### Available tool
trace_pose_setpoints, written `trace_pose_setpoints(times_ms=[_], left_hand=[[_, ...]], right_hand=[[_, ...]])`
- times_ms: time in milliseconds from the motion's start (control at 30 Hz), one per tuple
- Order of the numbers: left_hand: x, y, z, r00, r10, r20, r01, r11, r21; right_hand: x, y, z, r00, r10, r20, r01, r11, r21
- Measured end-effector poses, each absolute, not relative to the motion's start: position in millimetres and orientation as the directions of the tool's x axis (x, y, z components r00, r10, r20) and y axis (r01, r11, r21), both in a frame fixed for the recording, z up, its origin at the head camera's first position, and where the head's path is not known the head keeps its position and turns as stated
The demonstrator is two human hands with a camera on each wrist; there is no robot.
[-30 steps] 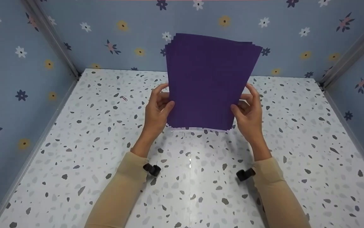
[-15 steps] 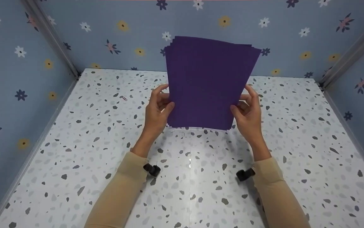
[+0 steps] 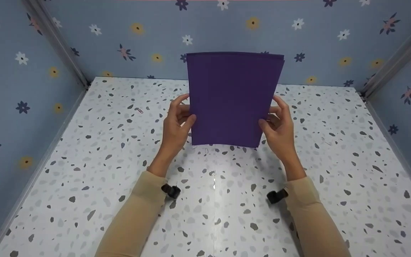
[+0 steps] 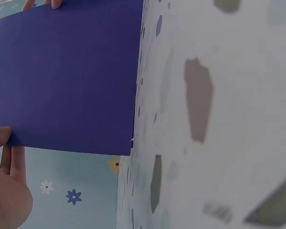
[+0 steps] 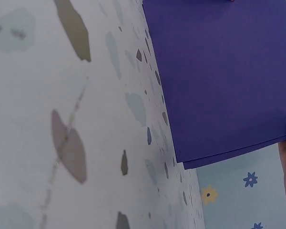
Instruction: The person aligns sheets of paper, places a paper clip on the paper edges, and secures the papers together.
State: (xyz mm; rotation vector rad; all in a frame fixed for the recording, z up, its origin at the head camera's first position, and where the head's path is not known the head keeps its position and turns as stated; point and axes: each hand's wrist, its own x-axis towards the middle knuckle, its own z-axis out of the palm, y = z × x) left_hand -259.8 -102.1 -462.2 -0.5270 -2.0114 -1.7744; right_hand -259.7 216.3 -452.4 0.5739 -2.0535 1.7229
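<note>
A stack of purple paper sheets (image 3: 232, 96) stands upright over the middle of the table, its lower edge down at the tabletop. My left hand (image 3: 176, 126) pinches the stack's left edge, thumb in front and fingers behind. On the opposite edge my right hand (image 3: 281, 130) grips in the same way. The edges of the sheets lie nearly flush, with a slight offset at the lower corner of the paper (image 5: 229, 95) in the right wrist view. The left wrist view shows the left hand (image 4: 7, 186) at the side of the purple paper (image 4: 66, 81).
A small red-and-white paper clip (image 3: 139, 110) lies on the speckled white table (image 3: 119, 171), left of the hands. Blue flowered panels (image 3: 223, 25) enclose the table at the back and both sides. Each wrist carries a small black camera.
The fanned, uneven sheets have come together into an almost even stack. Its top edge sits lower, and the right hand has shifted slightly left.
</note>
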Motion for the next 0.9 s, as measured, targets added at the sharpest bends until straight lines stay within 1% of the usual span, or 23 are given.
trace_pose_setpoints(times_ms=[167, 367, 533, 700, 900], left_hand=[[-258.9, -101.5, -460.0, -0.846, 0.022, 0.533, 0.531, 0.144, 0.835], [-257.4, -101.5, -458.3, -0.834, 0.031, 0.551, 0.547, 0.182, 0.817], [-256.5, -101.5, -455.6, -0.813, 0.035, 0.581, 0.571, 0.242, 0.785], [-256.7, -102.0, -454.8, -0.786, 0.054, 0.616, 0.598, 0.318, 0.736], [-256.4, -101.9, -452.6, -0.757, 0.069, 0.649, 0.626, 0.361, 0.691]], right_hand=[[-259.7, 216.0, -451.7, -0.823, -0.059, 0.565, -0.566, 0.171, -0.806], [-259.4, 215.7, -450.1, -0.791, -0.068, 0.608, -0.609, 0.173, -0.774], [-259.6, 215.7, -448.8, -0.767, -0.066, 0.638, -0.636, 0.207, -0.743], [-258.4, 213.1, -446.7, -0.748, -0.059, 0.661, -0.656, 0.212, -0.724], [-257.8, 212.1, -445.0, -0.721, -0.062, 0.690, -0.683, 0.225, -0.695]])
